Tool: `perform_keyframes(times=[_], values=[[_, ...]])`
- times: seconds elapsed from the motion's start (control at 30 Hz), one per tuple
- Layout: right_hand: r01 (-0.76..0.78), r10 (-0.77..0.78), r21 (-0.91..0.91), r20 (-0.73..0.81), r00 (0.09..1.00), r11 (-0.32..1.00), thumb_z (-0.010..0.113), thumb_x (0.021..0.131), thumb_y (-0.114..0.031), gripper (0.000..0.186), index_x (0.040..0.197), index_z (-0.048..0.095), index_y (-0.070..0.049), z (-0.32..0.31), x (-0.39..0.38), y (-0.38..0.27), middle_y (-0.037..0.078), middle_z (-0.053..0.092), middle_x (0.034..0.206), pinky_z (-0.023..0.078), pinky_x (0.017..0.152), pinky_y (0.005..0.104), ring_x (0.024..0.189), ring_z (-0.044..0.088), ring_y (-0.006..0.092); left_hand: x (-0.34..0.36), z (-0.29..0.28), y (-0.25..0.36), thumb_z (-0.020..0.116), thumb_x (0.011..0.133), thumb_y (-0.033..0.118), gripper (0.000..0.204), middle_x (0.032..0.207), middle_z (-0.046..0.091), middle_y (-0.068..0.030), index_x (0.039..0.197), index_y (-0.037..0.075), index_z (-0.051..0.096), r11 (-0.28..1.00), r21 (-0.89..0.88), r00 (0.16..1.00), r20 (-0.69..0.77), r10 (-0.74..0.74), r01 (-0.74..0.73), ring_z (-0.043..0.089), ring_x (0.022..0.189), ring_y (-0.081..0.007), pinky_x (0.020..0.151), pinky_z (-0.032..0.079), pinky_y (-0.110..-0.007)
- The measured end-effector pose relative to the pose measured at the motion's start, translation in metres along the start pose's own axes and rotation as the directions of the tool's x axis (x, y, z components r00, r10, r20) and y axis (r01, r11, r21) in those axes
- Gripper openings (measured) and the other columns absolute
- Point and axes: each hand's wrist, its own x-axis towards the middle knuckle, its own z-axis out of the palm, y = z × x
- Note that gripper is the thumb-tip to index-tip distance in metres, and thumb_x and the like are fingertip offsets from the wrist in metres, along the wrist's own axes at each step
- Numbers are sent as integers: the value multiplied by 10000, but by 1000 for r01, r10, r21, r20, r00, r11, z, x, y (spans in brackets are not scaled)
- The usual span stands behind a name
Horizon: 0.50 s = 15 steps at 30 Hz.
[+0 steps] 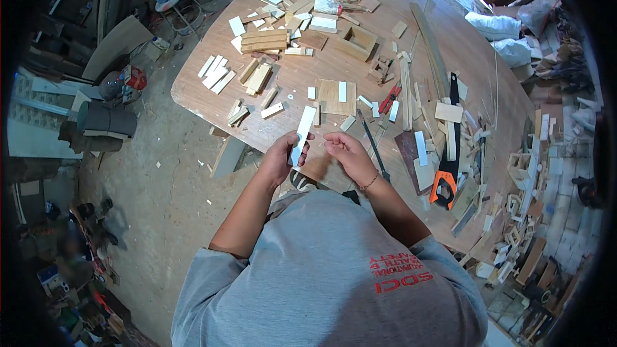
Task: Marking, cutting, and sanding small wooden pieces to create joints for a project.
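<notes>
Left hand point(283, 154) has the white strip point(305, 125) pinched by its lower end, thumb on one side and fingers on the other. Right hand point(349, 154) looks empty, fingers loosely curled toward the strip, apart from it. I can't tell how hard the left grip is.

Strip sits in front of the torso, near the table point(199, 83) edge, long free end pointing away over the top.

Risks I see from here:

1. Pivot. Grip is at one end, so a knock on the far end could twist the strip out of the fingers.
2. Drop. Close to the edge, a slip could put it on the floor point(173, 186).
3. Bump. The plywood board point(329, 104) and a small white block point(342, 92) on it lie just past the tip; a forward push could shove them.
4. Snag. Thin dark bar point(373, 144) is near the right wrist; a careless outward sweep, or the bracelet point(368, 183), could catch it.
5. Cut. Orange-handled saw point(443, 189) is further right. I can't make out its teeth, so I'd treat a wide blind reach there as unsafe.
6. Mix-up. Loose white strips point(216, 74) at far left look similar; set down among them, this one could get lost.
</notes>
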Motion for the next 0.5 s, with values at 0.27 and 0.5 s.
perform_keyframes(times=[0.27,0.5], values=[[208,-257,-250,-180,949,946,681,827,-171,424,1200,551,-17,6,22,-22,54,593,987,447,803,266,912,558,148,5,0,11,582,867,196,281,763,607,-70,1030,-22,653,414,900,934,-25,357,-135,531,670,-113,621,438,-275],[87,-90,-388,8,996,917,734,763,-141,285,1001,634,-20,-18,32,-2,92,647,918,483,732,292,808,608,159,25,5,7,656,822,242,318,835,656,-158,1055,25,662,199,964,954,119,276,-177,615,699,-260,659,483,-338]])
